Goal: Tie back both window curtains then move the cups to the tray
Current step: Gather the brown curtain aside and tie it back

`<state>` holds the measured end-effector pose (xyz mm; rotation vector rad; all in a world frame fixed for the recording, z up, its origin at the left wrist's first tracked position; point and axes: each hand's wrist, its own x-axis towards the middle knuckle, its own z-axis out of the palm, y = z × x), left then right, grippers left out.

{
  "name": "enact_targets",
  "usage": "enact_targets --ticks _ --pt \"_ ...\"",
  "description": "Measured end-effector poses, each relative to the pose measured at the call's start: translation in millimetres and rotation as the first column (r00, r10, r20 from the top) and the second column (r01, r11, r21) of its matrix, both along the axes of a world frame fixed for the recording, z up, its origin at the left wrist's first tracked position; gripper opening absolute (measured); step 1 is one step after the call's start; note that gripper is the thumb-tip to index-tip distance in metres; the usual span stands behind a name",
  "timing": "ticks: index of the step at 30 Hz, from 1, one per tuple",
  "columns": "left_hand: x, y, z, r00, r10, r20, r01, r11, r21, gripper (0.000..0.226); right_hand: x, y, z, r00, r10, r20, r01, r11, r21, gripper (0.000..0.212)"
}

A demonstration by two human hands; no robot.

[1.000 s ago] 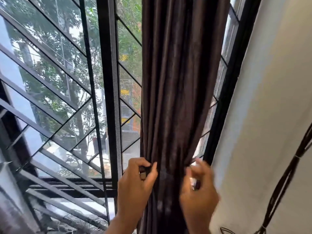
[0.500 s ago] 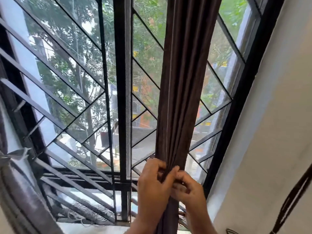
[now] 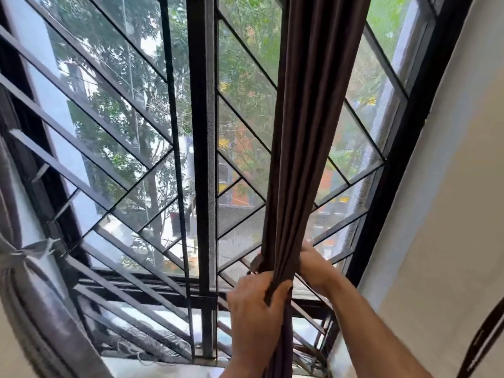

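Two curtains in view. One dark brown pleated fabric curtain right of centre, gathered into a narrow bunch, hanging in front of the black-framed window with its diagonal metal grille bars. One more brown curtain at far left edge, bound by a knotted grey tie-back strip. Two bare hands on the right bunch: left hand in front, fingers and thumb closed tight round the gathered folds; right hand wrapped behind the bunch from the right, touching the cloth, closure hidden, cannot tell. Cream wall at right. No cups or tray in sight.
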<state>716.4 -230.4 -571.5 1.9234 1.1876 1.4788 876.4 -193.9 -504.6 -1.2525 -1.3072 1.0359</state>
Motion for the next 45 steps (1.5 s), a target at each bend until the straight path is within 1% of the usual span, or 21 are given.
enact_targets --ticks 4,6,9,13,16,19,22,24,26,27,29,30,31,32,34,35,36,38,40,43,45 --pt "-3 7 3 0.993 0.114 -0.012 -0.113 0.993 0.02 0.021 -8 4 5 0.996 0.086 -0.037 -0.087 0.995 -0.052 0.041" --pt "-6 11 4 0.992 0.124 -0.023 -0.124 0.992 -0.001 0.019 -5 12 3 0.991 0.125 -0.045 -0.128 0.989 -0.073 0.04" --pt "-13 18 4 0.989 0.141 -0.042 -0.14 0.99 0.025 0.02 1 21 0 0.98 0.179 -0.09 -0.189 0.976 -0.11 0.048" --pt "-27 28 7 0.965 0.172 -0.197 -0.146 0.98 0.136 0.025 8 29 0 0.938 0.284 -0.198 -0.313 0.94 -0.135 0.059" --pt "-35 32 14 0.96 0.112 -0.259 -0.069 0.983 0.169 0.025 9 35 -4 0.906 0.333 -0.261 -0.383 0.908 -0.173 0.073" --pt "-38 31 16 0.963 0.064 -0.264 -0.014 0.982 0.186 0.03 15 35 -8 0.789 0.484 -0.379 -0.543 0.838 -0.06 0.072" --pt "-44 31 14 0.957 -0.013 -0.289 0.055 0.989 0.14 0.029 15 35 -19 0.659 0.481 -0.577 -0.595 0.804 -0.009 0.058" --pt "-47 29 14 0.946 -0.067 -0.317 0.106 0.989 0.107 0.031 5 37 -17 0.727 0.402 -0.556 -0.554 0.822 -0.131 0.051" --pt "-48 27 18 0.931 -0.086 -0.356 0.131 0.986 0.105 0.034 -11 34 -10 0.799 0.439 -0.412 -0.548 0.813 -0.197 0.053" --pt "-49 27 20 0.929 -0.098 -0.357 0.145 0.984 0.107 0.035 -19 28 0 0.787 0.467 -0.403 -0.581 0.78 -0.23 0.052" --pt "-50 27 22 0.934 -0.129 -0.332 0.171 0.98 0.101 0.039 -31 26 14 0.743 0.426 -0.517 -0.588 0.784 -0.199 0.068" --pt "-51 28 20 0.935 -0.144 -0.323 0.181 0.98 0.088 0.041 -39 25 25 0.759 0.419 -0.499 -0.568 0.801 -0.191 0.069" --pt "-52 29 18 0.936 -0.162 -0.314 0.192 0.979 0.065 0.041 -44 30 24 0.862 0.326 -0.387 -0.434 0.869 -0.236 0.048" --pt "-53 30 16 0.941 -0.182 -0.285 0.204 0.978 0.046 0.04 -46 30 24 0.925 0.219 -0.31 -0.307 0.911 -0.274 0.022" --pt "-56 33 11 0.966 -0.222 -0.129 0.231 0.971 0.059 0.032 -43 29 25 0.982 0.121 -0.146 -0.166 0.919 -0.359 0.068" --pt "-57 33 9 0.968 -0.25 -0.025 0.251 0.966 0.064 0.026 -40 28 22 0.987 0.122 -0.102 -0.151 0.913 -0.378 0.07" --pt "-58 33 8 0.963 -0.266 0.049 0.262 0.963 0.064 0.022 -43 28 23 0.996 0.088 -0.013 -0.086 0.918 -0.386 0.062" --pt "-61 35 9 0.966 -0.237 0.105 0.234 0.971 0.043 0.018 -44 28 22 0.981 0.105 0.166 -0.044 0.942 -0.333 0.043" --pt "-65 43 11 0.961 -0.234 0.145 0.244 0.968 -0.056 0.019 -39 23 24 0.933 0.053 0.356 0.024 0.978 -0.208 0.031" --pt "-68 54 19 0.929 -0.352 0.117 0.368 0.913 -0.175 0.019 -29 13 28 0.891 0.035 0.452 -0.006 0.998 -0.067 0.026" --pt "-67 55 25 0.92 -0.387 0.059 0.39 0.893 -0.224 0.022 -21 3 31 0.878 0.037 0.478 -0.006 0.998 -0.066 0.025"
